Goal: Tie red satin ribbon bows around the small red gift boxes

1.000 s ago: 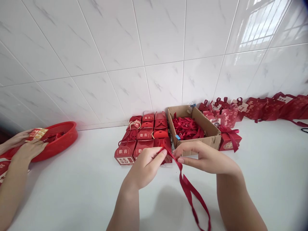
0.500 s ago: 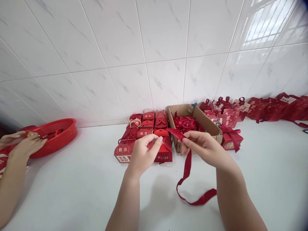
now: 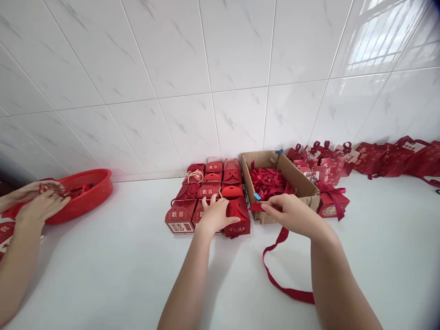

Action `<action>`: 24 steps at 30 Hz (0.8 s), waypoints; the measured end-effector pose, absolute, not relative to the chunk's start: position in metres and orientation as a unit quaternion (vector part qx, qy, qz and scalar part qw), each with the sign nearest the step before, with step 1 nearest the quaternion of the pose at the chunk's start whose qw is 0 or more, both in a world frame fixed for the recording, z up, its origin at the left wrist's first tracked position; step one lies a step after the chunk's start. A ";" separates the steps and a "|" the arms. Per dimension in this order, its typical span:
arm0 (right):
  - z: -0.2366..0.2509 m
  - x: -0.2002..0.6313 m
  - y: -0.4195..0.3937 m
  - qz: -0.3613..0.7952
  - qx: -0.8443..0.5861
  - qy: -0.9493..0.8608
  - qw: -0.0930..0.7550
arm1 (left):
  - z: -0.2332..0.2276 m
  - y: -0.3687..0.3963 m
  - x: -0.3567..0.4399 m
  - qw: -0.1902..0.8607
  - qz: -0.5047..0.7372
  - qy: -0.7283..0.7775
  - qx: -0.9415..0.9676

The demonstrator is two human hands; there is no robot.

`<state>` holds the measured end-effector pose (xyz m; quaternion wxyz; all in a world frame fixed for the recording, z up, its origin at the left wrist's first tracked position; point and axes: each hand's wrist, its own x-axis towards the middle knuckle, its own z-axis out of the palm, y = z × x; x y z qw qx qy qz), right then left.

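Ribbon (image 3: 294, 294) hung below right hand (image 3: 290, 213), which pinched it near 1 end. Judged light, limp, slippery; flat end seemed best hold. Left hand (image 3: 216, 219), fingers spread, was over boxes (image 3: 208, 191), contact unclear.

Window glare (image 3: 378, 39) is caught on tiles (image 3: 237, 55), upper right. Soft shadows (image 3: 220, 270) are cast across desk (image 3: 130, 266). Right corners are darkened.

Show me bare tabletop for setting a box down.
Free: the white tabletop between the red basin and the left forearm, and right of the right forearm, before the gift bags. Crowded: by the wall, where red boxes, ribbon carton and bags sit packed.
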<state>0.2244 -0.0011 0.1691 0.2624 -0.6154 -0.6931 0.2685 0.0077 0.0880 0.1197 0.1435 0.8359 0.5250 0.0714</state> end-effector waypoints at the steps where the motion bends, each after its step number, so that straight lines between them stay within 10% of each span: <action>1: 0.168 0.225 0.000 0.264 -0.620 -0.696 0.250 | 0.122 0.085 0.008 0.143 0.065 0.521 0.839; 24: 0.160 0.227 0.007 0.246 -0.585 -0.765 0.104 | 0.139 0.031 0.040 0.191 0.022 0.478 0.857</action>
